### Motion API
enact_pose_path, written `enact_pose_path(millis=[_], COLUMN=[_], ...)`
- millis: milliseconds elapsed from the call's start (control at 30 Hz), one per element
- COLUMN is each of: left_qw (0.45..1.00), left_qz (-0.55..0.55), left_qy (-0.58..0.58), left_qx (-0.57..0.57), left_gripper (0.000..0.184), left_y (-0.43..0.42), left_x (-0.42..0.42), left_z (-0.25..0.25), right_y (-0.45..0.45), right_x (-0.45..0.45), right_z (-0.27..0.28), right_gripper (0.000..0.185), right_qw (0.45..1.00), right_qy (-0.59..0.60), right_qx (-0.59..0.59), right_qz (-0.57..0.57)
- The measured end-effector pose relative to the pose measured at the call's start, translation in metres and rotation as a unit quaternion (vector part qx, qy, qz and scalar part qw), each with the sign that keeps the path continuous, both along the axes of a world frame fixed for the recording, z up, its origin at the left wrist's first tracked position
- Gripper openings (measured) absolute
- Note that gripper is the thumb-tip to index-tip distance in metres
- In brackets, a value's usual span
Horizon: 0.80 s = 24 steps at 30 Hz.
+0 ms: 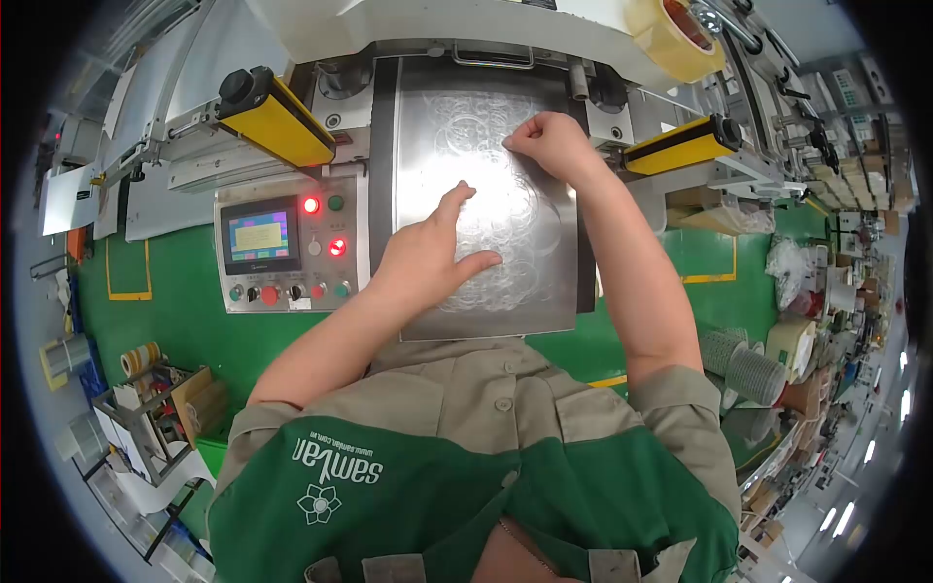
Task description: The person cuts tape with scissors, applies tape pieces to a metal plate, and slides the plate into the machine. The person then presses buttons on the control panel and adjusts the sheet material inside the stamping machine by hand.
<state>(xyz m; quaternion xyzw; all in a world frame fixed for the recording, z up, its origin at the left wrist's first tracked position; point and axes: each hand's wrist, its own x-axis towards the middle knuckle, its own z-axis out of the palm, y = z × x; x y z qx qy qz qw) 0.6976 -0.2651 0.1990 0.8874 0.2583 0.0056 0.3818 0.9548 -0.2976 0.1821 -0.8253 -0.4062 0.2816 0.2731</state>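
A shiny metal plate [437, 301] with many circular scuff marks lies flat on the machine bed in front of me. My left hand [432, 248] is over the left middle of the plate, its thumb and index finger spread apart, with nothing seen between them. Further up, near the plate's right edge, my right hand [552, 146] has its thumb and index finger pinched together at the plate's surface. Whatever lies between those fingertips is too small to make out.
A control panel [292, 291] with a lit screen and red lamps stands left of the plate. Yellow-sided guards [282, 121] flank the bed. A tape roll [671, 39] sits at upper right. An open box [199, 403] is at lower left.
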Motion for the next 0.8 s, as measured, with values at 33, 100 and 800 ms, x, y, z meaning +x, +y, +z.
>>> enact_pose_path(millis=[33,100,800], left_qw=[1.000,0.999,0.810], left_qz=[0.000,0.013,0.106], left_qy=[0.000,-0.034,-0.253], left_qx=[0.000,0.004,-0.518], left_gripper=[0.086,0.084,0.038], left_y=[0.000,-0.001,-0.003], left_x=[0.000,-0.001,-0.028], left_z=[-0.001,-0.003,-0.006], right_y=[0.000,-0.002,-0.072], right_x=[0.000,-0.003,-0.101], right_z=[0.000,-0.001,0.025], right_gripper=[0.030,0.040,0.018], right_qw=[1.000,0.997,0.958], right_qy=[0.015,-0.074,0.228], right_qx=[-0.006,-0.004,0.173], right_qz=[-0.004,0.003,-0.021])
